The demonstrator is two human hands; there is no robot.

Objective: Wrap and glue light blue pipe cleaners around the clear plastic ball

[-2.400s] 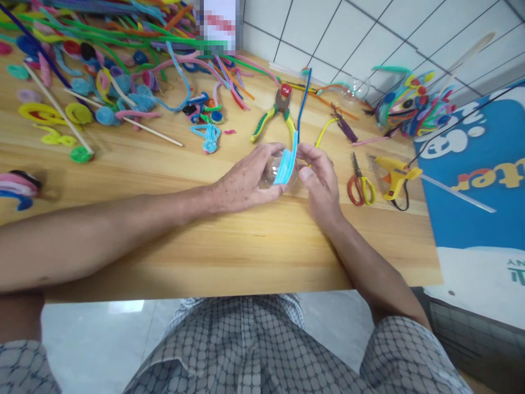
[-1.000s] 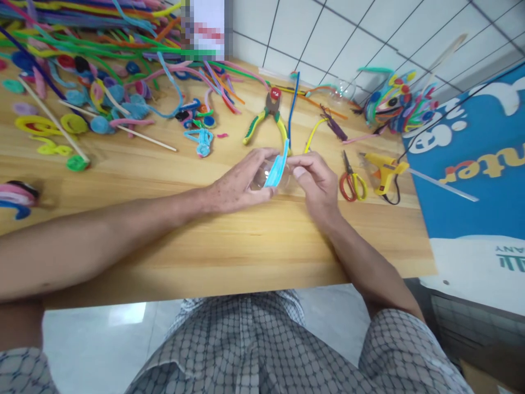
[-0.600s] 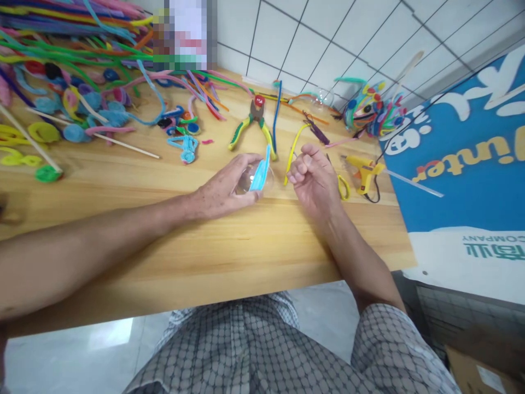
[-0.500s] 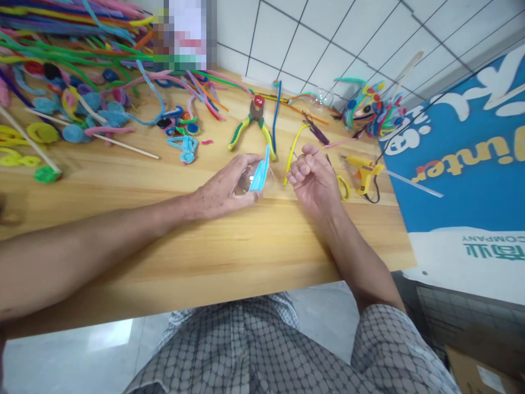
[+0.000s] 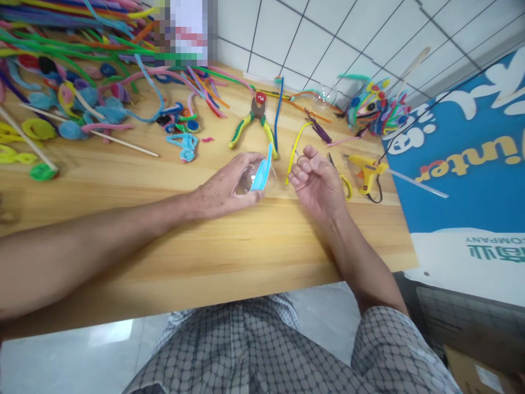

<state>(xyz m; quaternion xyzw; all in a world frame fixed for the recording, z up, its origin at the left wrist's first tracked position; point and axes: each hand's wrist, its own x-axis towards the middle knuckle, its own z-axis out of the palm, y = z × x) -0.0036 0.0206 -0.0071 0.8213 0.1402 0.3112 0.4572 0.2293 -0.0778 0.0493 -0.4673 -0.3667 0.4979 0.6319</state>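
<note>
My left hand (image 5: 229, 185) is wrapped round a clear plastic ball (image 5: 247, 178), holding it just above the wooden table. Light blue pipe cleaner (image 5: 261, 176) covers part of the ball's right side, and one end sticks up beyond it. To the right, my right hand (image 5: 315, 178) is raised with its fingers curled in and the thumb pressed against them. Whatever it may hold is too small or hidden to make out. A yellow pipe cleaner (image 5: 296, 150) lies just behind this hand. Pliers (image 5: 258, 112) with green and yellow handles lie spread beyond the ball.
Several bundled pipe cleaners (image 5: 74, 33) and coiled shapes (image 5: 82, 104) crowd the left back. On the right are yellow-handled scissors (image 5: 348, 187), a yellow glue gun (image 5: 366, 172) and a colourful decorated ball (image 5: 367, 106). Another clear ball (image 5: 326, 96) stands near the tiled wall.
The view has shifted slightly. The ball and its blue pipe cleaner have turned a little in my left hand. My right hand keeps nearly the same curled pose.
</note>
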